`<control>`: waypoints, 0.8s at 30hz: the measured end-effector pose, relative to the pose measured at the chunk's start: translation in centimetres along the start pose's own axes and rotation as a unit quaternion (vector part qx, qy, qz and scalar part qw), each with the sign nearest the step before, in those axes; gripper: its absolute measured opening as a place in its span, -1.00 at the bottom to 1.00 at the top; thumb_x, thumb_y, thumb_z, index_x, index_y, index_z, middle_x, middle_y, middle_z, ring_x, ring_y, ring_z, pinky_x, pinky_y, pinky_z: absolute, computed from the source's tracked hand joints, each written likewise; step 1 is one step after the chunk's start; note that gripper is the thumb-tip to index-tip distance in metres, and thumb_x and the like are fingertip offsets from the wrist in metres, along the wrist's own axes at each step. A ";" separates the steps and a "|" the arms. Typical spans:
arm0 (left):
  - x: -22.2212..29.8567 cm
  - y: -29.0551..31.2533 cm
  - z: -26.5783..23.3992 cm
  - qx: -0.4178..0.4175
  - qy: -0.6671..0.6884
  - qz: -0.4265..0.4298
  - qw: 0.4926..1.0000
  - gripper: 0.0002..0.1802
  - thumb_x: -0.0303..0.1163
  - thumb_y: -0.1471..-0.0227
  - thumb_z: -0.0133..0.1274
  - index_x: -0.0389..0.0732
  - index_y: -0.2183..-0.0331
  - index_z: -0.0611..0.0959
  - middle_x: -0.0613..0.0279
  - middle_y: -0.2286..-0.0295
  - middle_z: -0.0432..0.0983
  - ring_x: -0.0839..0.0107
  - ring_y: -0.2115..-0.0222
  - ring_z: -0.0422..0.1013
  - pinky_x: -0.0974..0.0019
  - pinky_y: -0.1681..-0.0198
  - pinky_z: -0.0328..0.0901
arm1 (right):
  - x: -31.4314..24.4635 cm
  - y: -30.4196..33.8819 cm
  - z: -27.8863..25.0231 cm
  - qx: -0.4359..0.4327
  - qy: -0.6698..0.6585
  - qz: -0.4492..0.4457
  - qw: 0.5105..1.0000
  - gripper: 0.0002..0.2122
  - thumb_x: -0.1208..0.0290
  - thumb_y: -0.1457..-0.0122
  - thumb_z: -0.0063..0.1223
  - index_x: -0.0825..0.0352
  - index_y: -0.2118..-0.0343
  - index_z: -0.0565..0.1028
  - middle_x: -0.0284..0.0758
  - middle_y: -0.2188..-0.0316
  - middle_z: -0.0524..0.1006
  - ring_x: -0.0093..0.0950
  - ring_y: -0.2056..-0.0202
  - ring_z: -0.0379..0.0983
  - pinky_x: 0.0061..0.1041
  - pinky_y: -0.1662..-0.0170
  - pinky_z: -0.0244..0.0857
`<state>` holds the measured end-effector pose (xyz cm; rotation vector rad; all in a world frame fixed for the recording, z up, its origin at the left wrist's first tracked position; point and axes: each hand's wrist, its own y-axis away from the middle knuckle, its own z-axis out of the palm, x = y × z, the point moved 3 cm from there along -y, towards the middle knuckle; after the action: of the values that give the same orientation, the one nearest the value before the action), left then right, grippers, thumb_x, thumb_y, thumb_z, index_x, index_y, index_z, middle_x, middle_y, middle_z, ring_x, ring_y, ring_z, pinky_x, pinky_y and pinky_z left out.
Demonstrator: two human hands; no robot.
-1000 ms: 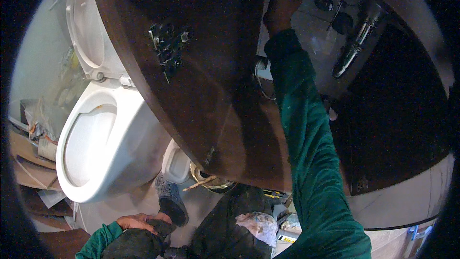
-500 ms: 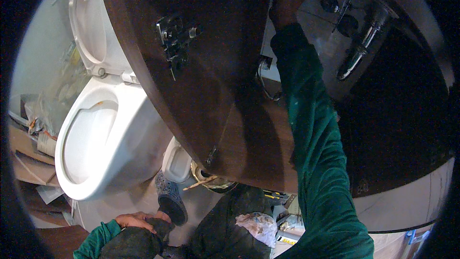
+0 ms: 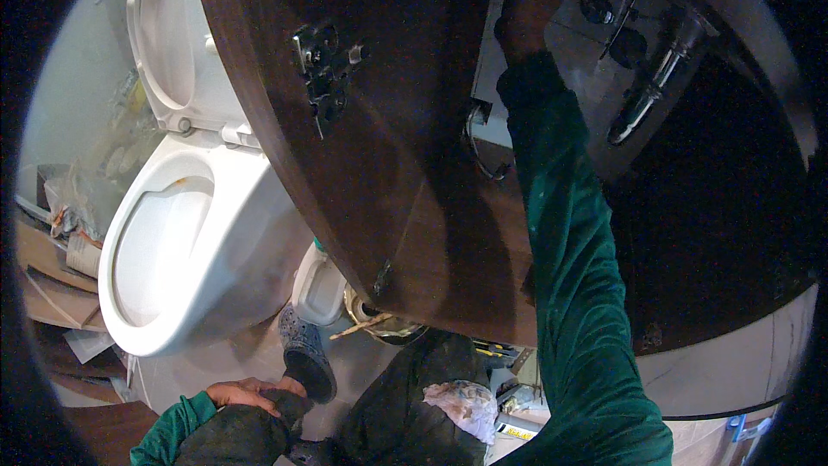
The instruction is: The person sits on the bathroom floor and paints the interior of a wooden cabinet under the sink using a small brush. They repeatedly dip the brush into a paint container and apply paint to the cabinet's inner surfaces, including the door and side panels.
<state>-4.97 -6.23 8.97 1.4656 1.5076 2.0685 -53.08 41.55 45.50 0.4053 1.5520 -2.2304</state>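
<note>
My right arm, in a green sleeve, reaches far into a dark brown cabinet. My right hand is deep inside at the top, near thin hoses and a black round fitting; its fingers are lost in the dark, so what they touch cannot be made out. To the right of it a chrome drain pipe slants down. Below the hand a dark cable hangs at a cut-out in the back panel. My left hand lies on my left knee, fingers stretched out, holding nothing.
A white toilet with its lid raised stands at the left. The open cabinet door carries a metal hinge. By my foot are a white tub and a round container with a stick across it. A stained rag lies on my thigh.
The view has shifted slightly, and the cabinet door edge appears a little farther right. My right hand stays inside the cabinet; my left hand still rests on the knee.
</note>
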 end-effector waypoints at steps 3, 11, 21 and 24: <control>0.3 0.2 -0.1 0.010 -0.023 -0.041 0.999 -0.35 -0.07 0.05 0.29 -0.26 -0.01 0.60 0.22 0.21 0.61 0.43 0.18 0.47 0.35 0.06 0.33 | -0.1 -0.1 0.0 -0.002 0.000 0.002 1.000 -0.71 0.34 -0.29 -0.13 0.33 0.05 0.56 -0.29 0.14 0.61 -0.39 0.16 0.54 -0.32 0.09 0.37; 0.7 0.3 0.2 -0.016 0.015 -0.020 1.000 -0.37 -0.15 0.03 0.26 -0.24 -0.05 0.55 0.24 0.12 0.53 0.42 0.09 0.40 0.33 -0.03 0.26 | 0.3 0.1 -0.2 -0.009 0.001 0.011 1.000 -0.70 0.34 -0.30 -0.13 0.33 0.04 0.56 -0.28 0.13 0.61 -0.39 0.15 0.54 -0.33 0.09 0.37; 0.7 0.2 0.2 -0.038 0.054 -0.007 0.998 -0.37 -0.26 0.00 0.22 -0.22 -0.11 0.48 0.27 -0.02 0.42 0.41 -0.05 0.31 0.30 -0.16 0.16 | -0.7 3.2 -1.3 -0.028 0.132 0.036 0.990 -0.68 0.34 -0.32 -0.16 0.34 0.00 0.53 -0.27 0.09 0.60 -0.37 0.09 0.53 -0.34 0.05 0.35; 1.3 0.9 0.4 -0.004 0.026 -0.030 0.999 -0.36 -0.13 0.02 0.25 -0.23 -0.06 0.55 0.23 0.10 0.53 0.38 0.06 0.40 0.29 -0.06 0.25 | -0.7 3.1 -0.9 0.027 0.082 0.089 0.992 -0.67 0.32 -0.34 -0.19 0.36 -0.02 0.51 -0.27 0.05 0.59 -0.35 0.08 0.54 -0.33 0.04 0.35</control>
<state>-5.00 -5.58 10.43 1.3565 1.5403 2.0919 -50.98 41.57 42.94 0.7308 1.4735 -2.1509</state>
